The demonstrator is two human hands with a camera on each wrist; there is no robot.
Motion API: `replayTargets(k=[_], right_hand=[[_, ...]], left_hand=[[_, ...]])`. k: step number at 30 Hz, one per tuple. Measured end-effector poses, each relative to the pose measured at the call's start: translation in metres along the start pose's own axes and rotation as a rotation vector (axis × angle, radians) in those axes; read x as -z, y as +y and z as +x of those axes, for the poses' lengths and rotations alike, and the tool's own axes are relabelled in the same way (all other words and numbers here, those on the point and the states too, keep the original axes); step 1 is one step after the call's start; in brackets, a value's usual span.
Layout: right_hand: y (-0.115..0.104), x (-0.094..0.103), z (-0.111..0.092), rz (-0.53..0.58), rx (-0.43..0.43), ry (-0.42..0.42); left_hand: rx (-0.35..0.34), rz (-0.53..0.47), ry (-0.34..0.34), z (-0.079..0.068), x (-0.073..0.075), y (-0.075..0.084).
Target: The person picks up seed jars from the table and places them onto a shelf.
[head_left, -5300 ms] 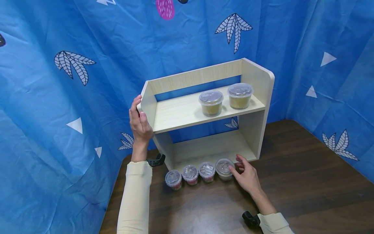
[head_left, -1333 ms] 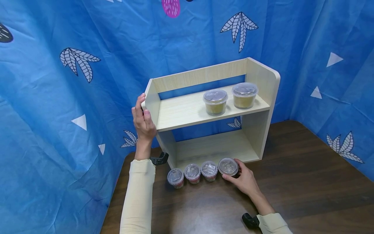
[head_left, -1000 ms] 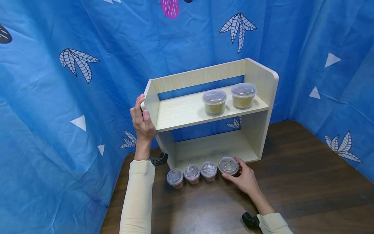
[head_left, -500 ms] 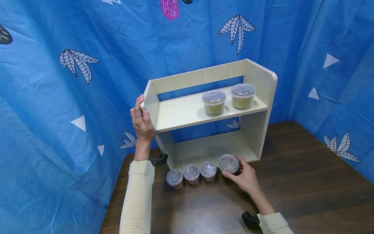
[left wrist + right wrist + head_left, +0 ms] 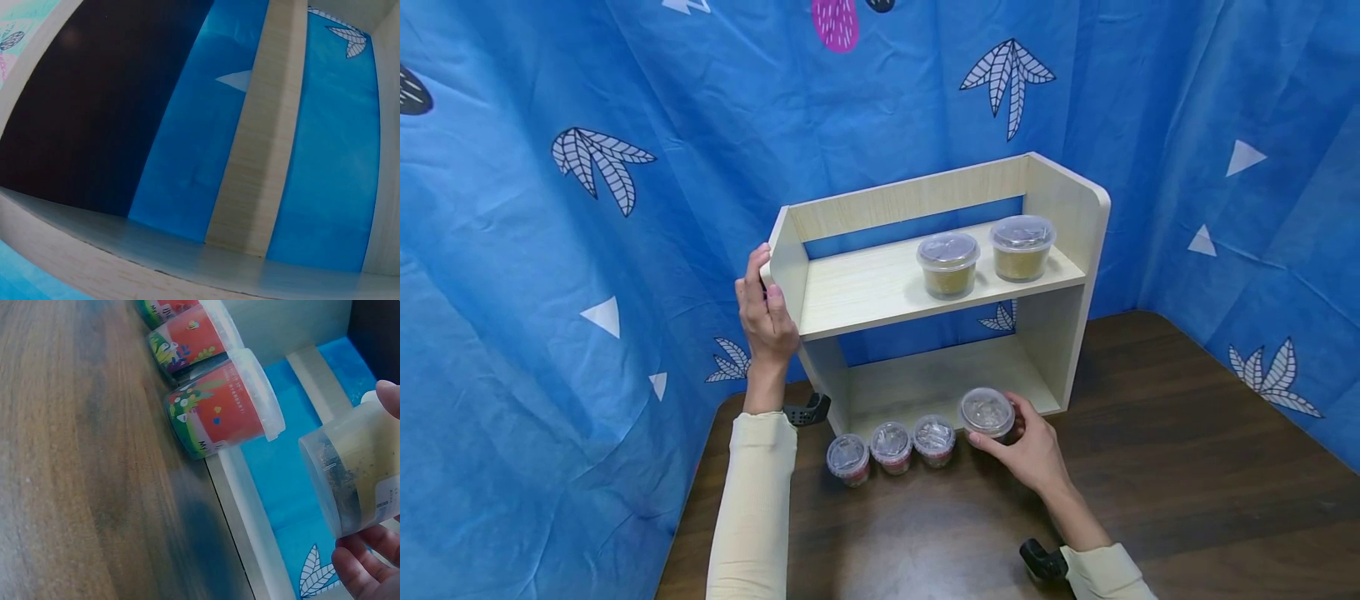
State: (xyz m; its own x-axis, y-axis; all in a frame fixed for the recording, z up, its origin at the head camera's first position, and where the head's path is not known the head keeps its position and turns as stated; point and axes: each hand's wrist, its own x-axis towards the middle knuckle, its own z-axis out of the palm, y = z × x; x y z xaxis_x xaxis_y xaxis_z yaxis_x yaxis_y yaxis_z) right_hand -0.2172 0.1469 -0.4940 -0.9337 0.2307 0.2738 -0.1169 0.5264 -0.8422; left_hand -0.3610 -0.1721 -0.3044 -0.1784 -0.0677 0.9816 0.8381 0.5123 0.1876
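My right hand (image 5: pixel 1026 446) grips a round clear plastic tub (image 5: pixel 987 411) with a lid, thumb on one side and fingers on the other. In the right wrist view, the tub (image 5: pixel 350 472) is raised off the table and tilted, with pale yellow and dark contents and a white label. My left hand (image 5: pixel 765 321) rests against the left side panel of a pale wooden two-tier shelf (image 5: pixel 857 292), fingers up along its front edge. The left wrist view shows the shelf's boards (image 5: pixel 256 137) but no fingers.
Three small lidded cups with red printed sides, including one (image 5: pixel 934 440), stand in a row before the shelf's lower tier. Two tubs with yellow contents, one (image 5: pixel 950 271) left of the other (image 5: pixel 1022 254), stand on the upper tier. A blue patterned curtain (image 5: pixel 662 208) hangs behind the brown table (image 5: pixel 1187 467).
My right hand has closed round the front tub, lifted it and moved it slightly toward the shelf. My left hand stays at the side panel; the small cups stay in place.
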Motion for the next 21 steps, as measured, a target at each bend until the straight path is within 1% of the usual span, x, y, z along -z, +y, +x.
replayTargets(k=[5, 10, 14, 21], right_hand=[[-0.003, 0.002, 0.000, 0.001, 0.000, 0.003], [-0.007, 0.004, -0.001, 0.030, 0.005, 0.009], [-0.011, 0.006, -0.001, 0.044, 0.026, 0.032], [-0.015, 0.008, -0.001, 0.031, 0.067, 0.066]], left_hand=[[0.006, 0.006, 0.002, -0.001, -0.001, -0.001], [0.018, 0.010, 0.002, -0.001, 0.000, 0.000], [0.018, 0.012, -0.001, -0.001, 0.000, 0.001], [0.020, 0.014, -0.009, -0.001, 0.000, 0.002]])
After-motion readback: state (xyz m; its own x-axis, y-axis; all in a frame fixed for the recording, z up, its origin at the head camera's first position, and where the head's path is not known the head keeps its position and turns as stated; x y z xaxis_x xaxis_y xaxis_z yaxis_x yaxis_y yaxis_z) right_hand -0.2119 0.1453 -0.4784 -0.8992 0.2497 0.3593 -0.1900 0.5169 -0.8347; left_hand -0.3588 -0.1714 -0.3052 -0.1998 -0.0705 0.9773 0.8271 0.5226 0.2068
